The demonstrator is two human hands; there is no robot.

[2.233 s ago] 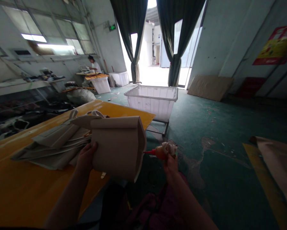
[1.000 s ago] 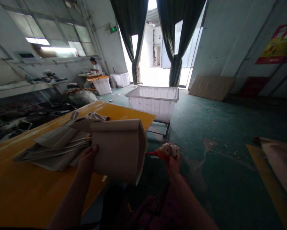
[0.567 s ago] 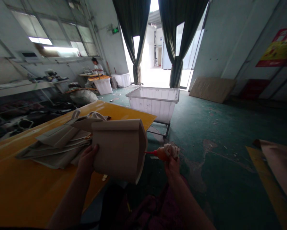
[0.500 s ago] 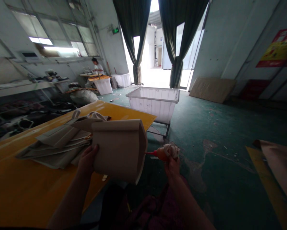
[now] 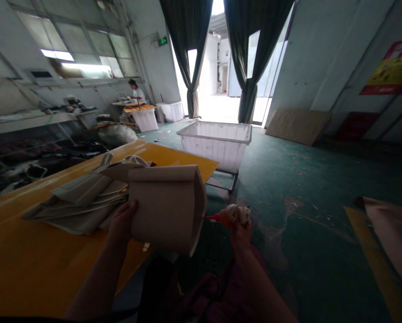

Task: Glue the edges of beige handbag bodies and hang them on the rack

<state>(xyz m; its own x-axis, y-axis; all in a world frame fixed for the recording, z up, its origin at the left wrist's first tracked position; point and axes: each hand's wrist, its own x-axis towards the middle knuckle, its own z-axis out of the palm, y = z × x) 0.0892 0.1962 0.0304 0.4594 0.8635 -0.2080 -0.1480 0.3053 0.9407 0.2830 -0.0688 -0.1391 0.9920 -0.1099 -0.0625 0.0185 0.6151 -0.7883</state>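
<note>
My left hand (image 5: 123, 220) grips the left side of a folded beige fabric piece (image 5: 163, 208), thumb in front and the other fingers hidden behind it. The piece bulges open on its right side. My right hand (image 5: 241, 233) is closed around an orange squeeze bottle (image 5: 225, 217) with a crumpled pale cloth (image 5: 238, 213) wrapped about it. The bottle's thin red nozzle (image 5: 211, 217) points left, its tip at the open right edge of the fabric piece. Behind my left hand, a pile of similar beige pieces (image 5: 83, 202) with strap-like loops lies on the yellow table (image 5: 15, 255).
A white plastic bin (image 5: 214, 150) on a metal frame stands beyond the table's far corner. Farther left, a person (image 5: 137, 93) sits at a workbench near another white bin (image 5: 145, 120). Brown sheet material (image 5: 392, 242) lies at the right. Dark curtains (image 5: 246, 63) frame the bright doorway.
The bottle and nozzle have shifted very slightly, with the tip staying at the fabric's right edge. Both hands keep their holds, and the fabric piece hardly moves.
</note>
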